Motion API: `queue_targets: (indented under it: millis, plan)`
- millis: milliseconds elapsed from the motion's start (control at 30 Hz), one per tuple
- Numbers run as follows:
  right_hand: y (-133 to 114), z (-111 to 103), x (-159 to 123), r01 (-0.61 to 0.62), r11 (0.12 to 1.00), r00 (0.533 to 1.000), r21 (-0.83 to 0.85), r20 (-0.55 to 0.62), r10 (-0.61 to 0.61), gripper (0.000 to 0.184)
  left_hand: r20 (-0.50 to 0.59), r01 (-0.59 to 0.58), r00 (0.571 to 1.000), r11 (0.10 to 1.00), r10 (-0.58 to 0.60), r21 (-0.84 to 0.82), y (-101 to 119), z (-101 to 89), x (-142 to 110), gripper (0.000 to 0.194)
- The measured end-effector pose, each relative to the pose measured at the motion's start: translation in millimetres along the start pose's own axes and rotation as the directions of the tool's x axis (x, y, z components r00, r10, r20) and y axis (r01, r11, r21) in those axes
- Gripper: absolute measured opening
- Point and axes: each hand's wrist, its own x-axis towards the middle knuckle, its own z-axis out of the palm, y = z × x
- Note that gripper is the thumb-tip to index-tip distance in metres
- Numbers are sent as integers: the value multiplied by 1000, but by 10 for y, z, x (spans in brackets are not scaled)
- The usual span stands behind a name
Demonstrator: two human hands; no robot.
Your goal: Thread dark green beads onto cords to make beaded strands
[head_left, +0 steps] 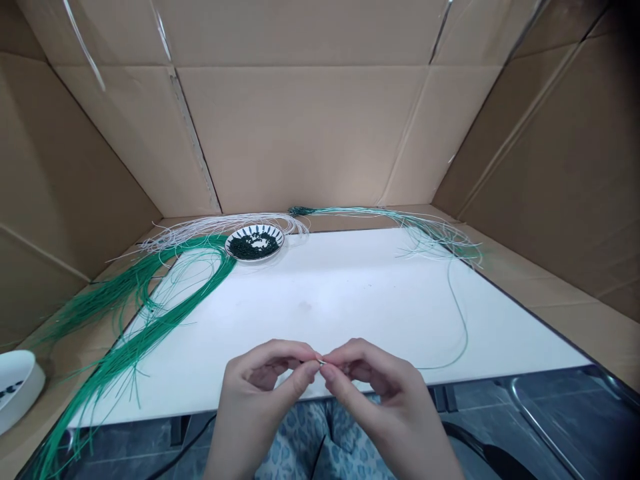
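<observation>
Silvery metal is glinting between the fingertips: I am reading it as a small metal tip, too small to identify further from this head view. Nearest of all, patterned trousers are filling the lower edge of the frame, and a tubular metal rail is showing at near right. Above them, the left hand and the right hand are both curling toward each other, each thumb and forefinger pinching the metal tip, with neither hand open. The metal tip is lying roughly left to right along its long axis, midway between the hands, so neither hand is nearer to it. A thin green strand is curving from just beside the right hand across the white board toward the far right. At left, green cords are sprawling in long loops, and a white bowl is sitting at the edge of the frame. Farther on, a patterned dish holding dark green beads is resting among white strands, before the cardboard box wall.
</observation>
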Motion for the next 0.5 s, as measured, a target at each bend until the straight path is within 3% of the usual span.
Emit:
queue_targets:
  millis: [133, 267, 400, 500]
  plan:
    - [-6, 21, -31, 8, 989, 1000, 145, -20, -5, 10, 76, 56, 996, 998, -53, -31, -48, -74, 33, 12]
    - [13, 25, -50, 76, 993, 997, 89, -28, -74, 13, 120, 54, 991, 998, -50, -25, -106, -112, 60, 10]
    - [30, 51, -52, 224, 975, 974, -3, -21, -224, 15, 26, 97, 995, 984, -94, -153, -65, -19, 4, 14]
    - [35, 78, -60, 285, 958, 957, -31, -41, -286, 16, -35, 125, 991, 979, -133, -161, 0, 59, -56, 16]
